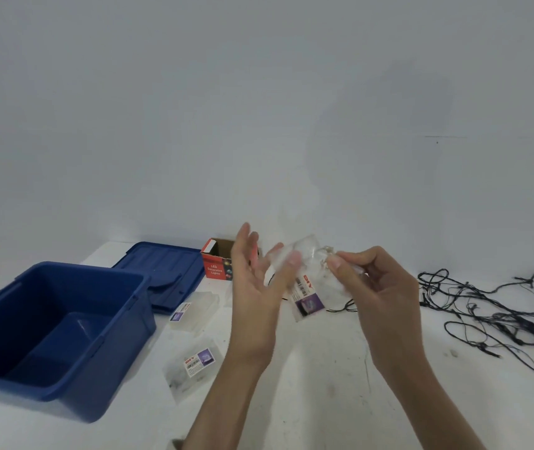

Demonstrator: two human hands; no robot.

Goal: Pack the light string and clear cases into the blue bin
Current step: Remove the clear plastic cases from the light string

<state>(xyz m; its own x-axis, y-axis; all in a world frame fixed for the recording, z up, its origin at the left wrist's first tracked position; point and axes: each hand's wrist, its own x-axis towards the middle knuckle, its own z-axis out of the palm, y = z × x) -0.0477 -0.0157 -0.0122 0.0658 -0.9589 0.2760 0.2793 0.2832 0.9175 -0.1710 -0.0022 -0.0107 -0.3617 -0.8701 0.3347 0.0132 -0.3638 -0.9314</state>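
Clear cases: three in all, each bearing a white and purple label.
Held case: up off the table between the two hands, tilted, label at its lower end facing the camera; contents pale and too blurred to tell.
Far case: flat on the table, just beside the near edge of the lid, right of the bin.
Near case: flat on the table, closer to the camera than the far case and apart from it, just right of the bin's near corner.
Light string: one, dark and thin, in a loose tangle on the table at the right, well apart from the bin; a short stretch of dark wire also showing below the held case.
Blue bin: one, upright and open at the left of the table, bare blue floor showing.
Lid: one, blue, flat on the table behind and right of the bin.
Cardboard box: one, red, top open, printed "LED Decorative Lights", standing at the lid's right end, partly hidden by the left hand.
Left hand: relaxed, fingers straight and pointing up, thumb laid against the held case's left side.
Right hand: fingers curled, thumb and fingertips pinching the held case's right side.
Table: one, white, faintly scuffed.
Wall: plain, pale.
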